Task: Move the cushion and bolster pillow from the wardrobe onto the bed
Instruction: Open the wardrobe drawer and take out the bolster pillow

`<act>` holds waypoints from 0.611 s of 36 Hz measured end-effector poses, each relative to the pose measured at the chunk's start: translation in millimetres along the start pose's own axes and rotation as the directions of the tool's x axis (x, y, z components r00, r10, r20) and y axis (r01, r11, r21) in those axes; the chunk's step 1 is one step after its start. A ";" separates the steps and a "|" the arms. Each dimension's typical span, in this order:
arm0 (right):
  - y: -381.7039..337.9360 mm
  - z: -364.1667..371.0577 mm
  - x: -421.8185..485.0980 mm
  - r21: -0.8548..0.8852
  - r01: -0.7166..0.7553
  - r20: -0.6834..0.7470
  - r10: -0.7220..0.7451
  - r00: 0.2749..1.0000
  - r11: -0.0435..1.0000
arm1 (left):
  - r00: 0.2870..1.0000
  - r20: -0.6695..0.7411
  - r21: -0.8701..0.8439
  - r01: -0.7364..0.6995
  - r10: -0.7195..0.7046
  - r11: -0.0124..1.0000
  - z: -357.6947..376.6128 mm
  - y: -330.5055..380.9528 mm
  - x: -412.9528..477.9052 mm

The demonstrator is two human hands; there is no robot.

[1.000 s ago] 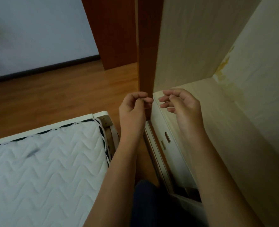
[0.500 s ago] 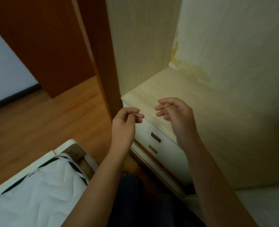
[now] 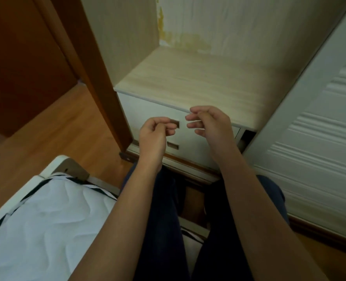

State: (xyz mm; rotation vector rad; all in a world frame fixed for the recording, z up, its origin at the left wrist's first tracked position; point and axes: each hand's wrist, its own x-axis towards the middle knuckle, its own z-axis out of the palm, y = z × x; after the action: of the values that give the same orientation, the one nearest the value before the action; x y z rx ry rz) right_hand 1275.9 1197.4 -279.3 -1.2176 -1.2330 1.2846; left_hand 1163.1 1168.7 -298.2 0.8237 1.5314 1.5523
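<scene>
Standing before the open wardrobe (image 3: pixel 188 82), the person held both hands up empty. The left hand (image 3: pixel 153 136) had its fingers curled loosely toward the thumb, pinching nothing; the right hand (image 3: pixel 210 124) was likewise half-curled and bare. Neither the cushion nor the bolster pillow appeared anywhere: the pale shelf just beyond the hands was bare, so where they lay relative to the hands could not be told. Both would probably be soft and light, best gripped around the middle. The bed (image 3: pixel 38 220) lay near left, carrying only its quilted mattress.
</scene>
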 end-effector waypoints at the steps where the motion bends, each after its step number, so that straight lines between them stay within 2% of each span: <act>1: 2.4 0.7 1.7 -0.002 -0.013 -0.011 0.013 1.000 1.000 | 1.000 0.001 0.005 0.014 -0.014 1.000 -0.2 -1.9 1.4; 9: 29.7 15.3 30.6 0.072 -0.147 -0.023 0.149 0.989 0.987 | 0.993 -0.025 0.021 0.114 -0.113 0.993 0.8 -28.2 39.8; 16: 65.5 27.1 75.0 0.166 -0.305 -0.041 0.316 0.948 0.938 | 0.947 -0.084 0.008 0.311 -0.310 0.950 10.1 -66.6 99.0; 22: 102.8 40.4 114.9 0.199 -0.419 -0.034 0.433 0.901 0.886 | 0.935 -0.079 0.062 0.351 -0.346 0.934 19.1 -98.2 148.8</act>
State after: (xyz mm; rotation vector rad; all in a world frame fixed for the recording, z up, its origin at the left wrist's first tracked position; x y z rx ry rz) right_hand 1229.4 1305.0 -387.4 -1.4332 -0.7860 1.6145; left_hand 1117.5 1304.2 -406.5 0.5075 1.6881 1.2775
